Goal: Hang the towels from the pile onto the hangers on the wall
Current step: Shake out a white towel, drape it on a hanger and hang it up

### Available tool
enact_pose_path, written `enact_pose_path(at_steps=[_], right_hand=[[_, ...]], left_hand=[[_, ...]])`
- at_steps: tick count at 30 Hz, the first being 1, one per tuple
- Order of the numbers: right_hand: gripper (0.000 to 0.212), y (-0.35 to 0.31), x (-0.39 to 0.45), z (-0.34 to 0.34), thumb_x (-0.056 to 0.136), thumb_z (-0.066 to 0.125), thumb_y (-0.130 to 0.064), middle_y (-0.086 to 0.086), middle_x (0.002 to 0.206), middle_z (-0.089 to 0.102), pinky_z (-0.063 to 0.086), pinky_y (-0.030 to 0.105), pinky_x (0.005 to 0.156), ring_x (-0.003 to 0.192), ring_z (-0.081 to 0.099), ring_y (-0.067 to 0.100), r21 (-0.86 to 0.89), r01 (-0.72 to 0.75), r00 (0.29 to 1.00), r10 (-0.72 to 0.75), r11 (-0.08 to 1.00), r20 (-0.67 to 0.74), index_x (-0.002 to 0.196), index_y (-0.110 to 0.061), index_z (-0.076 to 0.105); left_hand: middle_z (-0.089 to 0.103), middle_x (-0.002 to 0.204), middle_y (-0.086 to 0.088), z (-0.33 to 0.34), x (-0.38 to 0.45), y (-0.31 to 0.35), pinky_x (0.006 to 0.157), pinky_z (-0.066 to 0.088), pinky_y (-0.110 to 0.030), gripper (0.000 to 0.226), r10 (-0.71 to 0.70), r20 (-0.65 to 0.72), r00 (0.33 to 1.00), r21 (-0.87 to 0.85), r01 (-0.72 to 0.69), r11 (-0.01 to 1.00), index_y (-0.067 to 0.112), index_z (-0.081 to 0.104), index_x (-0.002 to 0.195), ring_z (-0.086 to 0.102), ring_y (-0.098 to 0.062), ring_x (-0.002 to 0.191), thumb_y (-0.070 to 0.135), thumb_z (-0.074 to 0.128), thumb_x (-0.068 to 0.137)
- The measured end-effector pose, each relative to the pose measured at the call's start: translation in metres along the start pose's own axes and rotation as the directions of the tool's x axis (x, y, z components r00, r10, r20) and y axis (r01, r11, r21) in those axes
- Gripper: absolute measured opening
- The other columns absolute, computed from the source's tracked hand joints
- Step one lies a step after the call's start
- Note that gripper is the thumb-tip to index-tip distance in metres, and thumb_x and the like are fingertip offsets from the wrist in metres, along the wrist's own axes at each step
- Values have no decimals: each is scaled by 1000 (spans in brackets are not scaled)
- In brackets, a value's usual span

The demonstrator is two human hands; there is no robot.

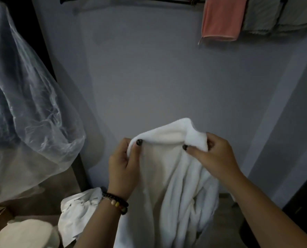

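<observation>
Low in the frame, the left hand and right hand each pinch the white towel's top edge, spreading it; next seemingly lifting toward the rail at the top.

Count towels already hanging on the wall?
2 clearly: a pink towel at top right and a grey towel beside it, possibly several overlapping. The frame edge may hide more.

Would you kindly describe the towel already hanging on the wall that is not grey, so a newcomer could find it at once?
Look along the dark rail at the top of the grey wall, towards its right end. There the pink towel hangs folded, just left of the grey towels. It is the only coloured one; the towel in hand is white.
</observation>
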State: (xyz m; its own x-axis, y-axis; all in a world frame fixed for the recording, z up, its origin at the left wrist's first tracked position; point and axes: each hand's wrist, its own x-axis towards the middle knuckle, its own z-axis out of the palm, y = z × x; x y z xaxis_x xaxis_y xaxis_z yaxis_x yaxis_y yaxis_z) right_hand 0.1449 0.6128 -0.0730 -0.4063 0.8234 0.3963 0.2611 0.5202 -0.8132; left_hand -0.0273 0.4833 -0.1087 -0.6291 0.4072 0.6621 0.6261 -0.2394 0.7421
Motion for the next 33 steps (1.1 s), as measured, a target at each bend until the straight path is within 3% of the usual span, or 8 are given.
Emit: enact_pose_path(at_steps=[5, 8, 11, 14, 18, 24, 31, 33], right_hand=[[80, 9, -16, 10, 55, 92, -32, -5, 65, 43, 36, 15, 57, 56, 42, 4, 0, 6, 974, -5, 1000, 227, 124, -43, 53], [66, -2, -23, 25, 60, 89, -23, -9, 75, 60, 45, 19, 65, 67, 56, 3, 97, 59, 901, -95, 994, 424, 118, -37, 60], [30, -9, -22, 23, 66, 75, -14, -2, 76, 62, 46, 32, 70, 72, 58, 14, 211, -36, 808, -96, 977, 581, 95, -11, 65], [36, -12, -25, 22, 69, 74, -20, 21, 90, 66, 50, 43, 78, 83, 64, 30, 249, -152, 726, -63, 956, 685, 99, -2, 64], [39, -12, -28, 38, 65, 69, -47, 12, 80, 71, 54, 47, 72, 74, 68, 27, 63, -7, 855, -27, 998, 518, 82, -12, 67], [25, -19, -23, 29, 63, 70, -33, -2, 77, 69, 48, 29, 68, 74, 61, 7, 277, -91, 957, 6, 957, 291, 81, -15, 73], [7, -29, -8, 1, 82, 69, -11, 16, 79, 67, 44, 32, 70, 75, 60, 20, 332, -143, 989, 122, 932, 83, 83, -4, 70], [19, -23, -2, -3, 83, 68, -14, 31, 89, 64, 42, 33, 70, 75, 57, 21, 319, -164, 986, 164, 934, 24, 89, 4, 66]], left_hand=[[50, 61, 4, 3, 17, 30, 55, 35, -14, 35, 103, 321, 942, -48, -92, 995, 15, 56, 68, 46, -1, 57, 43, 51, 89], [59, 61, 5, 12, 22, 48, 57, 45, -27, 31, 159, 534, 830, -89, -132, 987, 19, 61, 68, 55, -10, 58, 41, 56, 88], [55, 58, 9, 14, 24, 49, 55, 43, -26, 36, 149, 478, 866, -136, -94, 986, 15, 58, 65, 51, -10, 55, 45, 57, 86], [45, 57, 6, 14, 21, 42, 53, 36, -23, 43, 81, 414, 907, -150, -20, 989, 11, 54, 64, 41, -7, 55, 50, 57, 82], [51, 58, 10, 14, 14, 33, 56, 38, -16, 39, 20, 371, 928, -190, 55, 980, 12, 56, 66, 45, -4, 56, 47, 62, 80], [58, 60, -1, -9, 1, -5, 52, 38, -21, 37, -115, 443, 889, -180, 214, 960, 13, 65, 68, 49, -10, 57, 48, 78, 61], [59, 75, 3, -23, -22, -60, 60, 40, -21, 33, -224, 496, 839, 162, 163, 973, 19, 67, 74, 55, -14, 66, 51, 71, 73], [56, 72, 5, -25, -24, -72, 59, 38, -21, 28, -281, 481, 831, 278, 160, 947, 20, 61, 73, 51, -9, 61, 45, 66, 85]])
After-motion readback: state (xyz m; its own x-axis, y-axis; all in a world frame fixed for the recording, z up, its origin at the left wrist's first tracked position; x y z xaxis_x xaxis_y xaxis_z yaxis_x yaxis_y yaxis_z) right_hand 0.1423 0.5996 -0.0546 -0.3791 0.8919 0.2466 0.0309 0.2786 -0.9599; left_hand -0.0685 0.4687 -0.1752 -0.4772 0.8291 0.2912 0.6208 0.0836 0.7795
